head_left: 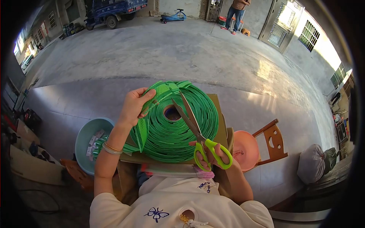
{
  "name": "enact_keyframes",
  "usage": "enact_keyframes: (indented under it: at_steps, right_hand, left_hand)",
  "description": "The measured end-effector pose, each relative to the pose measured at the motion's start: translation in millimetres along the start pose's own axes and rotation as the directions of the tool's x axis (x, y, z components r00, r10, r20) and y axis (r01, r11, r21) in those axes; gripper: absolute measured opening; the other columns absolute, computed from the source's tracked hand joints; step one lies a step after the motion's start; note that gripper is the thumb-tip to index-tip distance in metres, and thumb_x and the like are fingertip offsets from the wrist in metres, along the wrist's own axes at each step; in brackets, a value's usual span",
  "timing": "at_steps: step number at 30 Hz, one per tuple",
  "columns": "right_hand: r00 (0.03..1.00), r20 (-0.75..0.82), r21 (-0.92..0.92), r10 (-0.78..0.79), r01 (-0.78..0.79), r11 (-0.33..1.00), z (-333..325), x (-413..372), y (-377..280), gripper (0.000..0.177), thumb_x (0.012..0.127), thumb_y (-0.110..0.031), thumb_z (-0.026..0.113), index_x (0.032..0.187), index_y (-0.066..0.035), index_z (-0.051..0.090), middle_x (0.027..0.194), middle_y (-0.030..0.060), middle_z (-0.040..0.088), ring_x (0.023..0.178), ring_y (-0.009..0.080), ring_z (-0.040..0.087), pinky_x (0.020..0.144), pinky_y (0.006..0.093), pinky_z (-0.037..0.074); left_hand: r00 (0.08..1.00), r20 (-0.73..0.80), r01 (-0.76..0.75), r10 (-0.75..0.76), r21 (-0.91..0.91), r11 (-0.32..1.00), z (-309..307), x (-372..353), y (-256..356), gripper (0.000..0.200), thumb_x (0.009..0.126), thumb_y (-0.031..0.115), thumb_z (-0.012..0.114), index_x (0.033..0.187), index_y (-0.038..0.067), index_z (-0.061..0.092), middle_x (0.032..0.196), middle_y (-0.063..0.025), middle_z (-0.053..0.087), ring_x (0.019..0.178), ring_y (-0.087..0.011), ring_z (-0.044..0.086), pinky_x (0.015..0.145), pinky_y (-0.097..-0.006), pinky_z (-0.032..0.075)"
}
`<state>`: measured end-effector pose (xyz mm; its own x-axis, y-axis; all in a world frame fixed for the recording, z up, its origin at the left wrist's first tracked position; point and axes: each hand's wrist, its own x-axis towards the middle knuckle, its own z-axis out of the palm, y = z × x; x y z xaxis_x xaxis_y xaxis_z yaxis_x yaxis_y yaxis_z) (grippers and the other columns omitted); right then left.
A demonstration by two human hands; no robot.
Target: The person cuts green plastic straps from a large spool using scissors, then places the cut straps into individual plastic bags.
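In front of me lies a large roll of green strip (pixel 194 136), wound around a dark-centred core. My left hand (pixel 135 103) pinches a dotted green strip (pixel 161 92) at the roll's far left edge. Below that hand, more loose strip hangs down along the roll's left side. On the right, my right hand (pixel 216 155) has its fingers through the lime-green handles of a pair of scissors (pixel 192 121). The blades are parted and point away from me over the roll, their tips close to the strip near its far edge.
The roll rests on a cardboard box (pixel 221 133). To the left stands a blue basin (pixel 84 133) with green and white pieces inside. A pink basin (pixel 243 141) sits on a wooden chair (pixel 274 140) to the right. A person (pixel 236 12) stands far off near a door.
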<state>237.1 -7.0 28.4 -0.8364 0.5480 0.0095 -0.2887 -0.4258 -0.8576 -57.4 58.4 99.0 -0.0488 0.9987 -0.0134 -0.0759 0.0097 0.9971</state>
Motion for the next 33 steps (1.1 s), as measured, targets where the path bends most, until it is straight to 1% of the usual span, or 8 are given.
enact_keyframes:
  at_steps: [2, 5, 8, 11, 14, 23, 26, 33]
  right_hand:
    - [1.0, -0.005, -0.021, 0.009, -0.009, 1.0, 4, 5, 4, 0.096, 0.073, -0.073, 0.042, 0.136, -0.002, 0.024, 0.083, 0.0018, 0.045, 0.057, 0.0099, 0.046, 0.05, 0.0215, 0.038]
    - [1.0, -0.027, 0.019, -0.008, 0.009, 1.0, 15, 15, 6, 0.094, 0.073, -0.071, 0.046, 0.137, -0.005, 0.026, 0.082, 0.0014, 0.045, 0.06, 0.0088, 0.045, 0.05, 0.0208, 0.038]
    - [0.993, -0.113, 0.001, -0.023, 0.023, 1.0, 20, 22, 7, 0.092, 0.074, -0.07, 0.047, 0.137, -0.005, 0.026, 0.082, 0.0006, 0.044, 0.062, 0.0077, 0.045, 0.05, 0.0203, 0.037]
    - [0.993, -0.118, -0.116, -0.027, 0.014, 0.993, 22, 21, 2, 0.087, 0.077, -0.067, 0.047, 0.136, -0.006, 0.028, 0.082, -0.0003, 0.043, 0.062, 0.0064, 0.044, 0.05, 0.0198, 0.037]
    - [0.988, -0.156, -0.205, 0.0, -0.032, 0.978, 26, 19, 1, 0.083, 0.079, -0.064, 0.048, 0.136, -0.007, 0.029, 0.08, -0.0012, 0.042, 0.061, 0.0055, 0.042, 0.05, 0.0195, 0.037]
    - [0.987, -0.157, -0.231, -0.031, -0.007, 0.973, 24, 19, 8, 0.082, 0.08, -0.061, 0.051, 0.137, -0.007, 0.028, 0.081, -0.0011, 0.038, 0.063, 0.0053, 0.04, 0.052, 0.0188, 0.037]
    - [0.982, -0.189, -0.184, 0.023, -0.058, 0.981, 26, 19, 7, 0.081, 0.08, -0.061, 0.05, 0.137, -0.008, 0.028, 0.081, -0.001, 0.038, 0.063, 0.0055, 0.04, 0.052, 0.0191, 0.037]
    - [0.989, -0.149, -0.243, -0.018, -0.018, 0.97, 28, 18, 6, 0.078, 0.082, -0.06, 0.049, 0.137, -0.007, 0.028, 0.081, -0.0008, 0.039, 0.062, 0.0055, 0.04, 0.052, 0.0191, 0.037]
  left_hand:
    - [1.0, -0.004, -0.026, 0.026, -0.05, 0.998, 4, -10, -3, 0.02, 0.086, 0.022, 0.06, 0.087, 0.003, 0.063, 0.064, -0.0005, 0.06, 0.034, -0.0014, 0.035, 0.029, -0.0182, 0.024]
    - [0.998, 0.068, -0.005, 0.007, -0.022, 1.0, 8, -28, -10, 0.018, 0.086, 0.02, 0.06, 0.089, 0.002, 0.063, 0.066, -0.0024, 0.062, 0.035, -0.0016, 0.038, 0.03, -0.018, 0.025]
    - [0.999, 0.045, -0.004, 0.003, 0.013, 1.0, 11, -43, -18, 0.018, 0.085, 0.017, 0.061, 0.092, 0.0, 0.063, 0.067, -0.0039, 0.063, 0.038, -0.0019, 0.042, 0.031, -0.0183, 0.027]
    - [0.999, -0.015, -0.029, 0.031, 0.145, 0.989, 11, -54, -22, 0.019, 0.084, 0.015, 0.061, 0.093, -0.002, 0.063, 0.066, -0.0046, 0.064, 0.04, -0.0023, 0.045, 0.031, -0.0185, 0.029]
    - [0.999, -0.02, -0.029, 0.032, 0.147, 0.989, 14, -62, -22, 0.016, 0.083, 0.011, 0.061, 0.09, -0.003, 0.062, 0.065, -0.0057, 0.063, 0.041, -0.0027, 0.047, 0.03, -0.0176, 0.028]
    - [0.999, -0.033, -0.022, 0.026, 0.127, 0.992, 18, -71, -20, 0.016, 0.083, 0.011, 0.062, 0.091, -0.003, 0.062, 0.064, -0.0053, 0.063, 0.042, -0.0027, 0.048, 0.031, -0.0171, 0.028]
    - [0.999, -0.028, -0.032, 0.037, 0.14, 0.99, 18, -72, -20, 0.017, 0.083, 0.011, 0.062, 0.092, -0.003, 0.062, 0.065, -0.0053, 0.063, 0.043, -0.0028, 0.049, 0.031, -0.0171, 0.028]
    - [0.999, -0.017, -0.033, 0.035, 0.131, 0.991, 17, -73, -19, 0.017, 0.083, 0.011, 0.062, 0.092, -0.003, 0.062, 0.065, -0.0058, 0.063, 0.043, -0.003, 0.049, 0.031, -0.0169, 0.029]
